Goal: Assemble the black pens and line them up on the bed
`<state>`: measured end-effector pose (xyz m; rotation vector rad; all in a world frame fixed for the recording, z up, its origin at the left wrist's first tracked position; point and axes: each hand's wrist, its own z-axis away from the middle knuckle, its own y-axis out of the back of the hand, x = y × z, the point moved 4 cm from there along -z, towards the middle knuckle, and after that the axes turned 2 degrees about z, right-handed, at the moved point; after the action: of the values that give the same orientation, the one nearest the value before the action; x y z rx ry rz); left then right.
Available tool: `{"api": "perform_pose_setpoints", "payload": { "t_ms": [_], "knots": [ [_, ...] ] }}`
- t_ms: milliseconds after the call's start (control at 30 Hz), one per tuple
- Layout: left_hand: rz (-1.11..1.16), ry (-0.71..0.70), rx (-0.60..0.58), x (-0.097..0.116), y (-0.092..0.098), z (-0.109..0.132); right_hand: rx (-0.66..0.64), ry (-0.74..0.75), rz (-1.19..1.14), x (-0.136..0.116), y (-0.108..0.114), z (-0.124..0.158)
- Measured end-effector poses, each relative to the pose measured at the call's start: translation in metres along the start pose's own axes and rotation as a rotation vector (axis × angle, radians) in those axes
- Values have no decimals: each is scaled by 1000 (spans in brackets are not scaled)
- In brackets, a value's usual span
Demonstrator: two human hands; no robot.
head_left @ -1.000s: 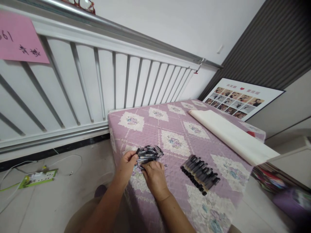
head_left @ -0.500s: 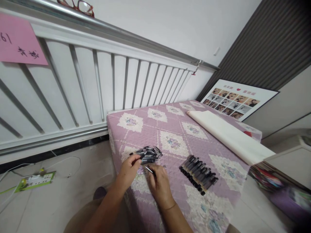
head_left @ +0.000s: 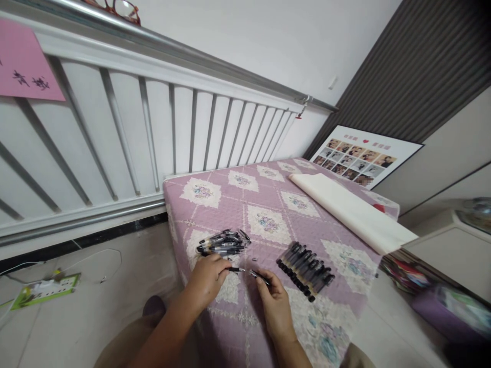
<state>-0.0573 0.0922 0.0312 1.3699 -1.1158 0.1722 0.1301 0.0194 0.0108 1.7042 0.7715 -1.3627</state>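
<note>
My left hand [head_left: 207,278] is closed in a pinch on a black pen part [head_left: 235,269] just above the purple quilted cloth [head_left: 268,204]. My right hand [head_left: 273,301] is also closed in a pinch on another black pen piece [head_left: 259,276], close beside the left one. The two pieces point at each other with a small gap. A loose heap of black pens [head_left: 223,242] lies just beyond my left hand. To the right a tidy row of black pens [head_left: 306,270] lies side by side on the cloth.
A rolled cream sheet [head_left: 351,212] lies along the cloth's far right. A photo collage board [head_left: 362,158] leans behind it. A white radiator [head_left: 153,133] runs along the left with a pink note [head_left: 25,71] and glasses [head_left: 118,9] on top. A power strip [head_left: 42,289] lies on the floor.
Both hands drew back from the loose heap toward me. Each now pinches a pen piece, and the right hand has moved right, away from the heap.
</note>
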Motion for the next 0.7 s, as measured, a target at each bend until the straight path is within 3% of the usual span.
{"api": "perform_pose_setpoints", "payload": {
  "t_ms": [267,500,700],
  "knots": [
    [-82,4,-33,1,-2,0,-67,26,18,-1,-3,0],
    [-99,16,-37,1,-1,0,-26,41,26,4,0,0],
    [-119,-43,-98,8,-11,2,-248,185,142,-14,-16,6]
  ]
}}
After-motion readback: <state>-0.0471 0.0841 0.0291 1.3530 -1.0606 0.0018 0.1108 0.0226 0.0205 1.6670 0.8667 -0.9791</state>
